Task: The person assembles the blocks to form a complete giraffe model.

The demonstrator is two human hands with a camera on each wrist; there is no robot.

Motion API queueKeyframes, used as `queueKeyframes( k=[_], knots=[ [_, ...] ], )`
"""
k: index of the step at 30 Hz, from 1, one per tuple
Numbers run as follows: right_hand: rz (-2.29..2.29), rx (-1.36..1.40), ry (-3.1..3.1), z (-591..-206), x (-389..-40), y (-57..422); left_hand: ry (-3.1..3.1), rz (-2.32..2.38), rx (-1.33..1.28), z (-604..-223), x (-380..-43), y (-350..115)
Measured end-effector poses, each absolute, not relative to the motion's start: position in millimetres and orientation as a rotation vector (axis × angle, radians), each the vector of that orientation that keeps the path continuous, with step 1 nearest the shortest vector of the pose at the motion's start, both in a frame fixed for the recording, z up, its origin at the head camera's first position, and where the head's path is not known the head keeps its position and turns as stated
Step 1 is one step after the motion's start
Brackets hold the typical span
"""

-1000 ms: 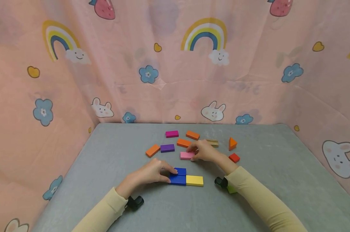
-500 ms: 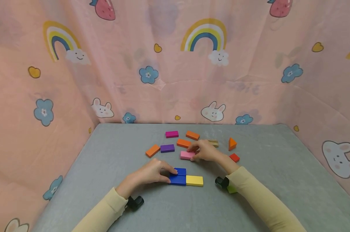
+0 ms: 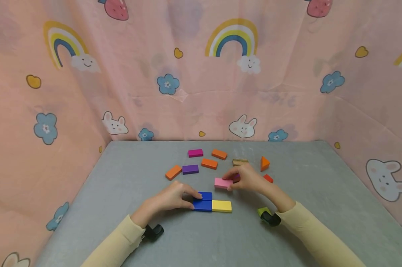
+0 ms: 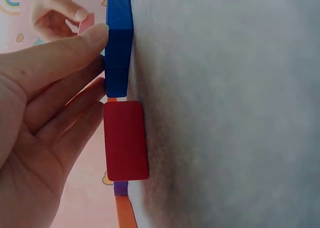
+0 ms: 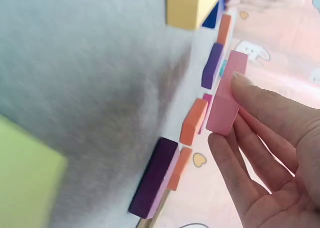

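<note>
My left hand (image 3: 172,195) holds two blue blocks, thumb at the nearer one (image 3: 202,206) and fingertips at the farther one (image 3: 206,195), which lie side by side. A yellow block (image 3: 222,206) adjoins the nearer blue block on its right. With thumb and fingers my right hand (image 3: 249,180) pinches a pink block (image 3: 223,183), raised off the table in the right wrist view. Beneath that hand a dark purple block (image 5: 154,178) lies mostly hidden from the head view. A red block (image 4: 125,140) sits beside the left hand's fingers in the left wrist view, hidden in the head view.
Behind the hands lie several orange blocks (image 3: 209,163), a magenta block (image 3: 195,153), a purple block (image 3: 190,169) and a tan block (image 3: 240,162). An orange triangular block (image 3: 264,164) and a red piece (image 3: 268,178) are at right. A green block (image 3: 263,211) sits by the right wrist camera.
My right hand has moved right and slightly nearer with the pink block, uncovering an orange block and more of the tan one. The left hand stays on the blue blocks.
</note>
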State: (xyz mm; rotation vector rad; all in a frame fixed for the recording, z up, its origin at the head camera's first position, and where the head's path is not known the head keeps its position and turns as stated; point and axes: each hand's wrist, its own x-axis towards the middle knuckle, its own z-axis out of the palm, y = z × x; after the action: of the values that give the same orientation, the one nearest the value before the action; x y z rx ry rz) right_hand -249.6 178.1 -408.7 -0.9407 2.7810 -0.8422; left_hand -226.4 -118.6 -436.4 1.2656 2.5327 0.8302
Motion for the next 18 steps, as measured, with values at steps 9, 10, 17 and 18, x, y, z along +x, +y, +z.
queueKeyframes(
  k=[9,10,17,18],
  knots=[
    [-0.815,-0.964,2.761,-414,-229,181,2.542,0.825,1.271,-437,-228,-119],
    [-0.814,-0.95,2.757,-415,-229,180,2.542,0.824,1.269,-437,-228,-119],
    [-0.831,-0.921,2.739,-422,-222,180,2.544,0.822,1.26,-437,-228,-119],
    [-0.849,-0.923,2.73,-423,-221,180,2.545,0.821,1.261,-437,-228,-119]
  ],
)
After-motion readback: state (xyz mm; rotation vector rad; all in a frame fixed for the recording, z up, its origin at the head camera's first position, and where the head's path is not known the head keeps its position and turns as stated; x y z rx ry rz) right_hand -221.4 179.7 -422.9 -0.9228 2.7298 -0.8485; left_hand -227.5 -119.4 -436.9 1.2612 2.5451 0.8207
